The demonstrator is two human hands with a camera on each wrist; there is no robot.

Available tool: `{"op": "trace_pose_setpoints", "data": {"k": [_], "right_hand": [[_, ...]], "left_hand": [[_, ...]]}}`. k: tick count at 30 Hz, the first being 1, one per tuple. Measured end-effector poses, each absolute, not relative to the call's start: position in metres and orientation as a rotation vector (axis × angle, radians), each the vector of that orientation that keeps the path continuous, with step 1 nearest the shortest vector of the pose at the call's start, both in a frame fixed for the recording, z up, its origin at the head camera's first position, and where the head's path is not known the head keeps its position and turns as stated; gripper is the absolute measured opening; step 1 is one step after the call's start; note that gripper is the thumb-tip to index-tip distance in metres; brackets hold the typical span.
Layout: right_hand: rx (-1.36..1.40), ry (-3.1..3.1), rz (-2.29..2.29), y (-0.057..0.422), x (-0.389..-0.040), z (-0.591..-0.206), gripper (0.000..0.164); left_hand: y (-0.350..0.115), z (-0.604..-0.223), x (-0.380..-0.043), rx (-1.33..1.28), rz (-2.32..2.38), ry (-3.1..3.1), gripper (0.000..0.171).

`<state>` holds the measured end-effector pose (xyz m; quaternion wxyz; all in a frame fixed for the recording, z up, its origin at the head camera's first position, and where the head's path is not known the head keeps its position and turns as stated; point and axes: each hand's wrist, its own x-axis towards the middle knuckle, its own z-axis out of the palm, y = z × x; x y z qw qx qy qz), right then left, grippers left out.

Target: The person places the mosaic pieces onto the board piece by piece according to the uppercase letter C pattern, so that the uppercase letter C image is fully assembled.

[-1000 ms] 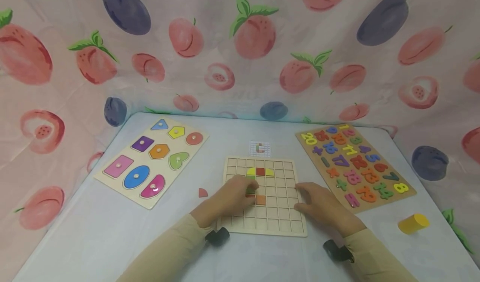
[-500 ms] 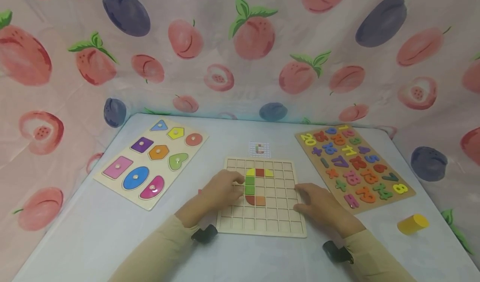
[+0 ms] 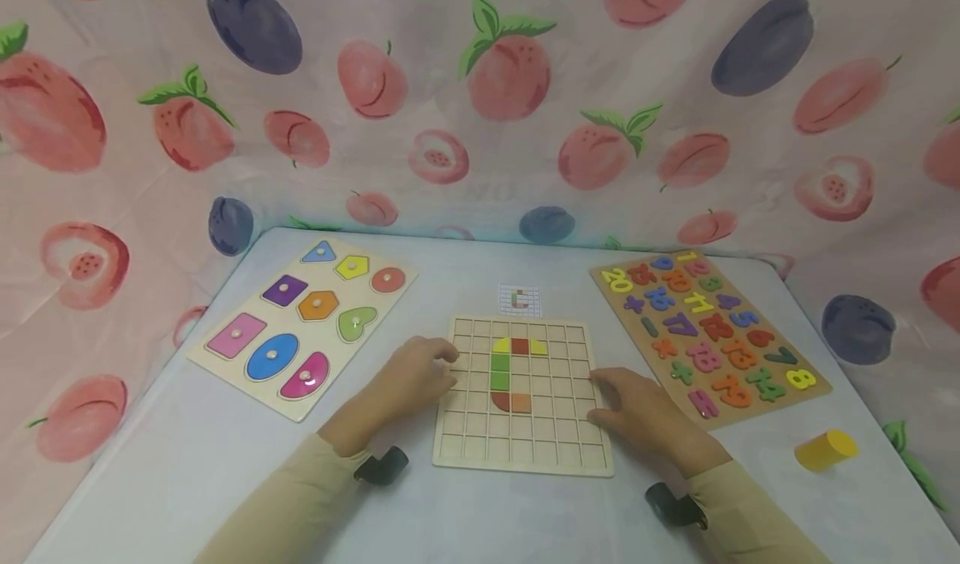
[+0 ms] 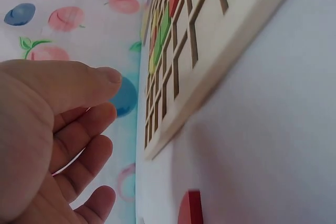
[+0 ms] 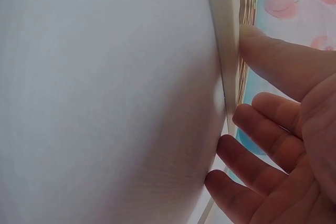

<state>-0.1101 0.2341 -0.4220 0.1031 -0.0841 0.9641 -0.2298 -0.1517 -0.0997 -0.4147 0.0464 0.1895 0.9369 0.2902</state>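
Observation:
A wooden grid board (image 3: 555,443) lies in the middle of the table. In its cells sit two yellow corner pieces, a red square (image 3: 520,346), two green squares (image 3: 499,371), a rounded red-brown piece (image 3: 501,401) and an orange square (image 3: 521,402). My left hand (image 3: 405,385) hovers at the board's left edge, fingers loosely bent, holding nothing. A loose red piece (image 4: 190,208) shows below it in the left wrist view; the hand hides it in the head view. My right hand (image 3: 641,406) rests against the board's right edge, thumb (image 5: 257,38) on the rim.
Behind the board lies a small pattern card (image 3: 520,300). A knobbed shape puzzle (image 3: 255,304) is at the left and a number puzzle (image 3: 750,351) at the right. A yellow cylinder (image 3: 825,451) stands near the right front.
My left hand has drawn back leftward from the green and red-brown pieces, uncovering them, to the board's left edge, and now covers the loose red piece. My right hand stays put.

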Motion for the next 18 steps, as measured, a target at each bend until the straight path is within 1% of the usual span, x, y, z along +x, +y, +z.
{"op": "trace_pose_setpoints", "data": {"k": [18], "right_hand": [[-0.262,2.848,-0.691,0.235,-0.110,-0.423,0.061]], "left_hand": [[-0.128,-0.417,-0.146,0.390,0.867,2.849,0.033]]}}
